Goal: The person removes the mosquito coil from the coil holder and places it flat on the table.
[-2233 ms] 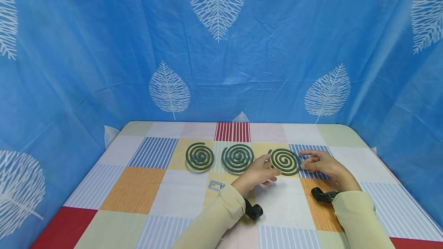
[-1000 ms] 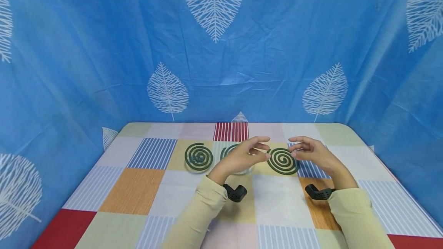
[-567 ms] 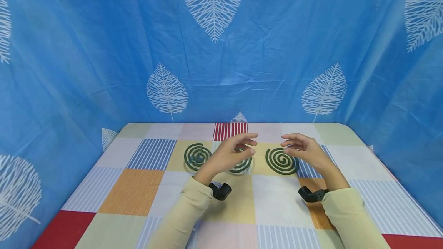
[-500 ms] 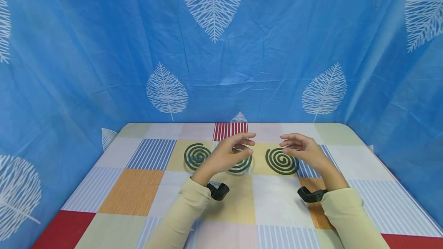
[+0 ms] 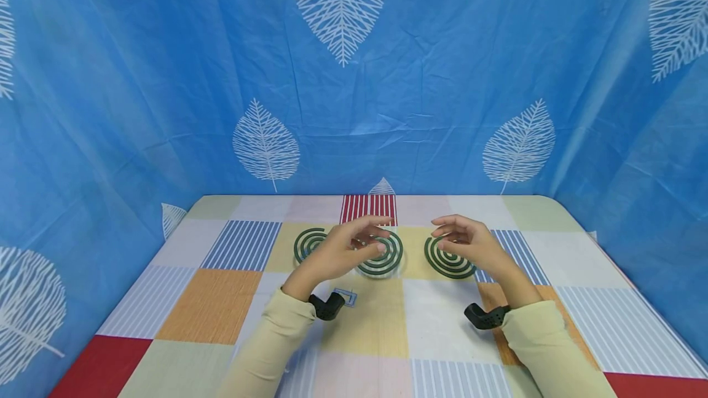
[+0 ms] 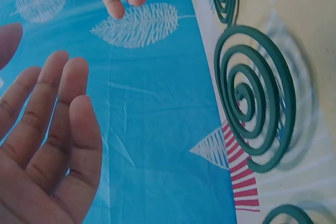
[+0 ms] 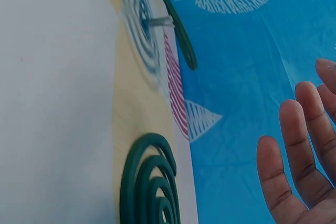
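Observation:
Three green mosquito coils stand in a row on the patchwork tablecloth. My left hand (image 5: 338, 255) hovers with loosely bent fingers over the left coil (image 5: 297, 245) and the middle coil (image 5: 401, 252), partly covering both. In the left wrist view that hand is empty, and the middle coil (image 6: 290, 103) sits raised above its shadow. The right wrist view shows a short pale post (image 7: 160, 22) under it. My right hand (image 5: 474, 245), fingers relaxed and holding nothing, is above the right coil (image 5: 427, 257) and overlaps its upper right part.
A small blue outlined rectangle (image 5: 350, 298) shows on the cloth beside my left wrist. Each wrist carries a black camera mount (image 5: 487, 317). Behind the table (image 5: 210, 306) and at both sides hangs a blue curtain (image 5: 420, 91) with white leaf prints.
Both hands lifted off the right coil, which stays on the table. They then drifted left, the left hand passing over the middle coil toward the left one.

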`<state>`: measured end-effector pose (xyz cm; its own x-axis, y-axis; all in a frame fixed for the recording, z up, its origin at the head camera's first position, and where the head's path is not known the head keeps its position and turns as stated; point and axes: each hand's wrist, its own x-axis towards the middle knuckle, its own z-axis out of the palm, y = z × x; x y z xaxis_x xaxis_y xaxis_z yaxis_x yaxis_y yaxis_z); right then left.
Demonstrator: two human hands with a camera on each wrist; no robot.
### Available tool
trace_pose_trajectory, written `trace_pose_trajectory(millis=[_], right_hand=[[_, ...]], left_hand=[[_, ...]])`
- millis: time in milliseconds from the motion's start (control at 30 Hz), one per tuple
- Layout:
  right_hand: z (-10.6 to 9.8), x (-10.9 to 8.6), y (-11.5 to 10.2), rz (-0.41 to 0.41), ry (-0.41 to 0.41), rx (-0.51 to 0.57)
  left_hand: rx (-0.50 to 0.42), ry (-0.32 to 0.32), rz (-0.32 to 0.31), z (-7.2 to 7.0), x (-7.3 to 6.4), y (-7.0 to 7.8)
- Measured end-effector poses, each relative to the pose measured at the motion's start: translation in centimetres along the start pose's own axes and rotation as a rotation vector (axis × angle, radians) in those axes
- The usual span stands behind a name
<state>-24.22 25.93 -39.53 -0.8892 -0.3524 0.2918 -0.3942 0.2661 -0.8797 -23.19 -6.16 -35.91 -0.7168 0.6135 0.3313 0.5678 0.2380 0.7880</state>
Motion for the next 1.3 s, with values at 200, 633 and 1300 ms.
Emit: trace_pose_trajectory(millis=[200,633,1300], right_hand=[[0.9,0.2,0.1,-0.003,-0.016,-0.013],[2.4,1.0,1.0,0.047,-0.049,-0.002],[4.3,3.0,1.8,0.201,-0.027,0.033]], left_hand=[[-0.022,0.015,-0.04,-0.7,-0.5,-1.1],[-0.053,-0.005,-0.156,-2.0,-1.0,-3.4],[-0.055,0.034,-0.347,-2.6,-1.1,-5.1]])
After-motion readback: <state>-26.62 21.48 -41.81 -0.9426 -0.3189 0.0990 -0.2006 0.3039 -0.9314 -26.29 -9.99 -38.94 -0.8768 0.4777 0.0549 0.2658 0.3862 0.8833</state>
